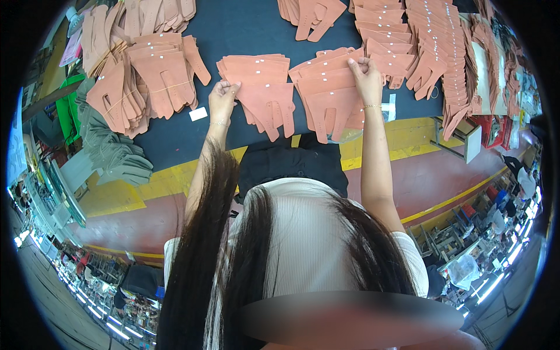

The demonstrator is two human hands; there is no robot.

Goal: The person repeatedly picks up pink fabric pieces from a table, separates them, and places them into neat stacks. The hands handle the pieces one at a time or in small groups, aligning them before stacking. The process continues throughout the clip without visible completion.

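Two fanned stacks of salmon-coloured cut pieces, leather-like, lie in front of me at the table's near edge, each piece with a small white sticker. At the left stack (265,102), my left hand (222,104) is closed, thumb and fingers pinching the upper left corner of the front piece. My right hand (367,79) is closed at the upper right corner of the right stack (329,102), its thumb on top. Its other fingers are partly hidden. The pieces have tapered lower ends, slots and strap-like tabs.
The dark table (245,29) bears banded bundles (166,76) at the left and long overlapping rows (429,35) at the right. A white card (198,114) lies by my left wrist. Grey-green pieces (111,134) hang at the left edge. A small stool (464,137) stands below right.
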